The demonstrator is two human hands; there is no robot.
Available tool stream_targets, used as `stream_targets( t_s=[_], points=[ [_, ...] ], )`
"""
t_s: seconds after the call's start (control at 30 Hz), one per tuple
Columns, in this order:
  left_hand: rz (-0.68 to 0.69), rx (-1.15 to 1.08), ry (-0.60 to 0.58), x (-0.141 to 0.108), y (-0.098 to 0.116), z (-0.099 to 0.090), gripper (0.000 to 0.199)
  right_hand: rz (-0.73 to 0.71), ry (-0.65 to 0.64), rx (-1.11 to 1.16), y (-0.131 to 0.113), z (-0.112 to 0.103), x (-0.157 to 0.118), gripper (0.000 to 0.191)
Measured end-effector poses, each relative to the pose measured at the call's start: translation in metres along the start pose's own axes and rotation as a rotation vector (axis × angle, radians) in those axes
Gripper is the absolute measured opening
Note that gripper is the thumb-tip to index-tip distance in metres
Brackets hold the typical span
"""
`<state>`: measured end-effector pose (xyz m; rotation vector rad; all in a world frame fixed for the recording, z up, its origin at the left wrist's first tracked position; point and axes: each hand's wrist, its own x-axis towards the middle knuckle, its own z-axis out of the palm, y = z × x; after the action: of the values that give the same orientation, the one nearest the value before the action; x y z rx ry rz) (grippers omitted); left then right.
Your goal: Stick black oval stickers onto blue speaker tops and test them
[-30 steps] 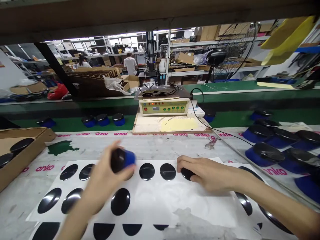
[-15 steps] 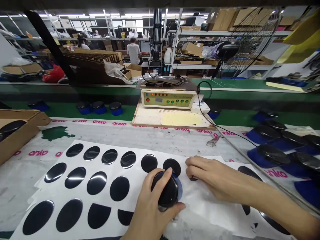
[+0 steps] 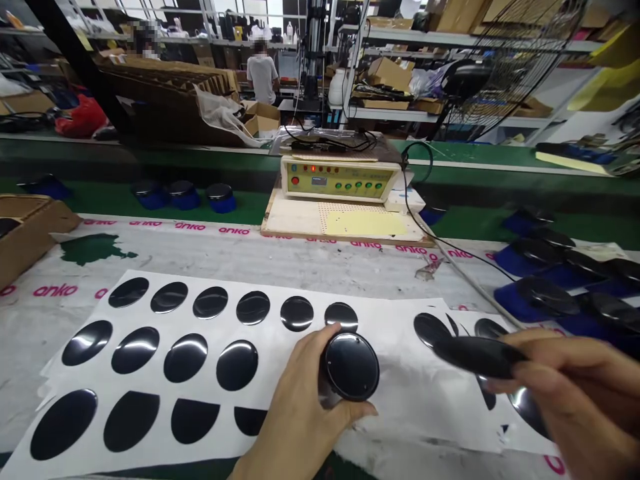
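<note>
My left hand [image 3: 305,393] is wrapped round a short round part [image 3: 352,367] whose black face, with a raised rim, is turned up toward me. Between the thumb and fingers of my right hand [image 3: 575,387], at the right, is a thin black round sticker [image 3: 475,357], seen nearly edge-on and held above the sheets. A white sheet [image 3: 385,333] with rows of black round stickers lies under and left of my left hand. Some stickers at its near edge show only in part. Another sheet with stickers [image 3: 431,330] lies beneath my right hand.
Several blue parts with black tops [image 3: 545,297] stand at the right. A control box [image 3: 334,180] with buttons sits on a board [image 3: 295,217] at the back, its cable running rightward. A cardboard box [image 3: 37,230] is at the left. A person [image 3: 263,73] stands far behind.
My right hand has lifted a black sticker off the sheet and moved right and toward me. My left hand has tilted the round part so its black face points at me.
</note>
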<state>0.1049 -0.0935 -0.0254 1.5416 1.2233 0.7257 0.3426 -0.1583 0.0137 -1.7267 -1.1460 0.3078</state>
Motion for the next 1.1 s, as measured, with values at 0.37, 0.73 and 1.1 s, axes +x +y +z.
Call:
stream_targets(
  t_s=[0.37,0.73,1.1],
  points=[
    [0.144,0.145,-0.098,0.003,-0.007,-0.004,0.071,0.339,-0.282,0.502,-0.019,0.090,-0.035,0.024],
    [0.167,0.155,-0.094,0.002,-0.008,-0.003,0.070,0.156,-0.171,0.215,-0.031,0.090,-0.036,0.027],
    [0.182,0.171,-0.066,0.002,-0.010,0.000,0.066,-0.089,-0.057,0.005,-0.034,0.091,-0.041,0.015]
  ],
)
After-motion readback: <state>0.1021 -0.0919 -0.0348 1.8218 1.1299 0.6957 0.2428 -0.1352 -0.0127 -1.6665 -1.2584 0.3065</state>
